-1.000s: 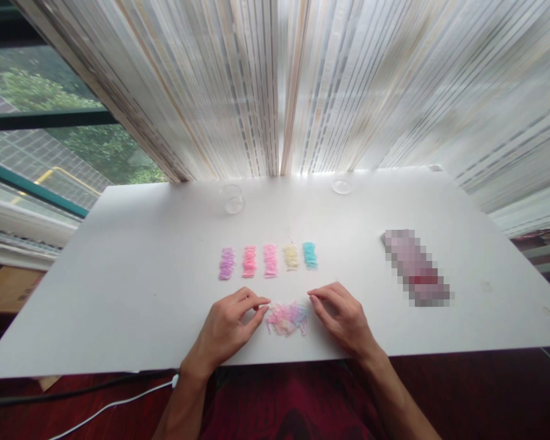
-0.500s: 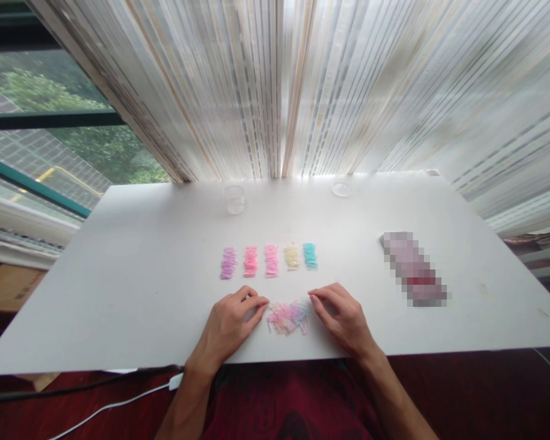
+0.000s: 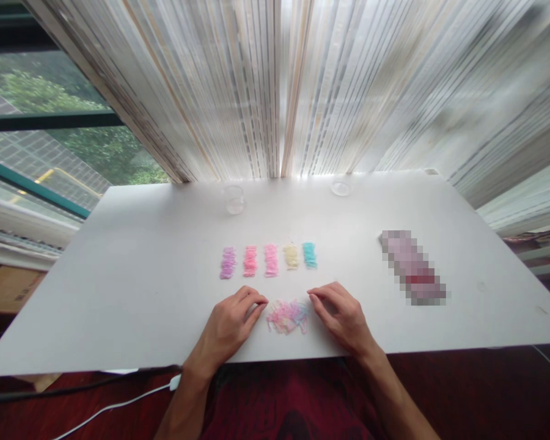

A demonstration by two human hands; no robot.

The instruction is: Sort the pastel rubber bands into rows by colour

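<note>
A loose heap of small, thin pastel bands [image 3: 286, 316], mixed pink, cream and blue, lies on the white table between my hands. My left hand [image 3: 233, 318] rests at the heap's left side, thumb and forefinger pinched together at its upper edge. On the opposite side, my right hand [image 3: 339, 315] also holds a pinch, its fingertips just off the heap's upper right corner. Whatever is in either pinch is too small to make out. Beyond the hands stand colour-sorted stacks in a row: purple [image 3: 228, 263], coral pink [image 3: 250, 261], light pink [image 3: 271, 261], cream [image 3: 292, 257] and turquoise [image 3: 310, 255].
A clear round container [image 3: 235, 200] stands near the table's back edge, with a clear lid [image 3: 341, 188] farther right. A blurred-out flat, oblong object [image 3: 412, 267] lies to the right. Striped curtains [image 3: 256, 91] hang along the back of the white table [image 3: 132, 275].
Almost nothing differs. Both hands stay at the heap's sides with fingers pinched, and the stacks keep their places. The curtain on the right has shifted slightly.
</note>
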